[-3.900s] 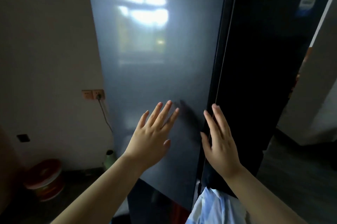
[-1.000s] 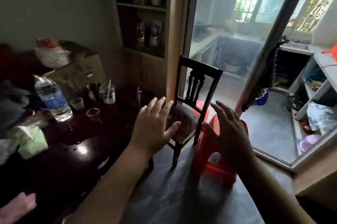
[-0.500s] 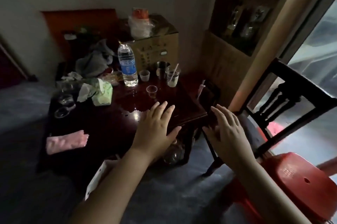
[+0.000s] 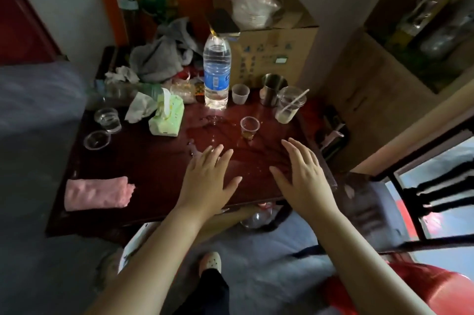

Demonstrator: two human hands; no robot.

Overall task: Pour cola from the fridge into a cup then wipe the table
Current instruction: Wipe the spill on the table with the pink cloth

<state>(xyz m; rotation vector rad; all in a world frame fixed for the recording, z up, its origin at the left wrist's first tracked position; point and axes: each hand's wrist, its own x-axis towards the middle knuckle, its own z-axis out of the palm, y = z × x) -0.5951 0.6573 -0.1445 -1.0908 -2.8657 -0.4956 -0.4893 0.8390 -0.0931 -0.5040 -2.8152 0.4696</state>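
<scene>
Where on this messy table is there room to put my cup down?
The best bare patch on the table is the dark stretch between the pink cloth and the left hand, below the green tissue pack. The middle, around the small clear cup, looks wet. The back edge is crowded: water bottle, metal cup, cups and rags.

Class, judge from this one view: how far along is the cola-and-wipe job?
Done: a small clear cup holds a little brown liquid, and liquid lies spilled on the dark table. In hand: nothing; the left hand and right hand hover open. Left: wiping; the pink cloth lies untouched.
</scene>
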